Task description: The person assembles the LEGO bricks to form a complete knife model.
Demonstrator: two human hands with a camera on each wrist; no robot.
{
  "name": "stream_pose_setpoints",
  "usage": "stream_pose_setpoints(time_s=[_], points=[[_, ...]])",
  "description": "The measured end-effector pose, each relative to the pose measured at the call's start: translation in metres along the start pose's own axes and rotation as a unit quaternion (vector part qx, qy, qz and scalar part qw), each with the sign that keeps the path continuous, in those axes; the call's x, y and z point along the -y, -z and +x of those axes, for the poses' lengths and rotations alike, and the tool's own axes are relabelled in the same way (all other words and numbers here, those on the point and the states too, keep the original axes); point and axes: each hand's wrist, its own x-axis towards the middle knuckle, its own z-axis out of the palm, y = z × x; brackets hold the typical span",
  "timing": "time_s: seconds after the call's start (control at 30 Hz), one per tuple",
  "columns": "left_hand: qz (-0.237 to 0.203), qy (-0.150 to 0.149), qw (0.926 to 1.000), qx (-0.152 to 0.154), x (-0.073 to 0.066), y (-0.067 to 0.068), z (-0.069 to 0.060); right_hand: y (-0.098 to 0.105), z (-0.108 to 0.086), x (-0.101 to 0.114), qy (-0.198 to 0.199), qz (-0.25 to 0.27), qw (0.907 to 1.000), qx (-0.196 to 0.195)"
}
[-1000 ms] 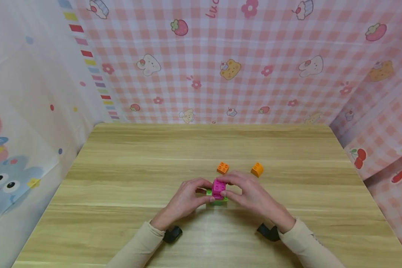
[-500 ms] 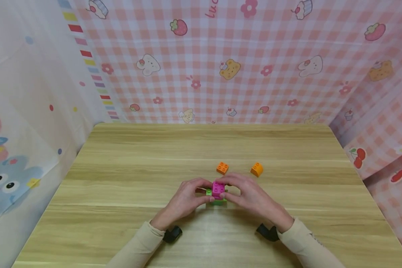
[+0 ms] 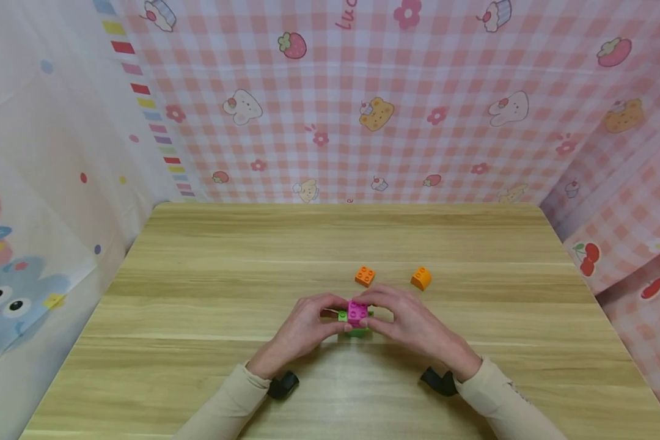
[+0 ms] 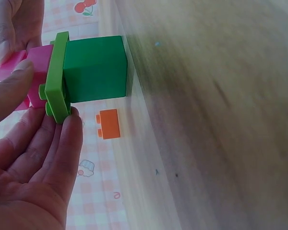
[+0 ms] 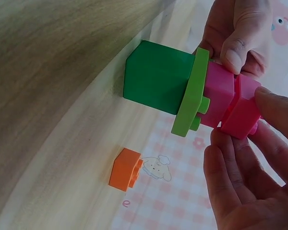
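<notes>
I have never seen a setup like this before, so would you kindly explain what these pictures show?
There is no robot here: a person works with a bare left hand and right hand. The head picture comes from a camera worn on the head, looking forward and down. The other two come from cameras worn on each wrist, so the work appears closer and turned sideways.

On the wooden table, beyond the hands, lie an orange brick and a rounded orange brick.

Between the hands is a stack: a dark green block, a light green plate, a lower pink brick and an upper pink brick. The left hand grips around the lower pink brick; the right pinches the upper one, with a thin gap showing between the two.
</notes>
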Motion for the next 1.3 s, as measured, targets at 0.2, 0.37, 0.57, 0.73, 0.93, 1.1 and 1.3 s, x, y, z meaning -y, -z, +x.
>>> stream_pose_setpoints(time_s=[0.2, 0.37, 0.57, 0.73, 0.93, 1.1, 1.3], points=[[-0.001, -0.001, 1.0000, 0.002, -0.0001, 0.0005, -0.0004, -0.0010, 0.0002, -0.0009, 0.013, -0.010, 0.9999, -0.001], [0.000, -0.003, 1.0000, 0.005, -0.0001, 0.0009, 0.0001, -0.0018, 0.0008, -0.0022, 0.015, -0.013, 0.9998, -0.003], [0.003, -0.002, 1.0000, 0.007, -0.0016, 0.0013, 0.0004, -0.0002, 0.0023, -0.0016, 0.014, -0.012, 0.9998, 0.005], [0.010, -0.003, 0.9999, 0.008, -0.0016, 0.0013, 0.0008, 0.0006, 0.0029, -0.0019, 0.017, -0.014, 0.9997, 0.009], [0.005, -0.005, 1.0000, 0.006, -0.0007, 0.0010, 0.0008, 0.0003, 0.0040, -0.0022, 0.026, -0.026, 0.9993, 0.006], [-0.003, -0.001, 1.0000, 0.008, -0.0008, 0.0009, 0.0008, -0.0007, 0.0042, -0.0030, 0.031, -0.041, 0.9987, 0.005], [0.001, 0.001, 1.0000, 0.008, -0.0010, 0.0012, 0.0019, -0.0005, 0.0043, -0.0035, 0.036, -0.035, 0.9987, 0.007]])
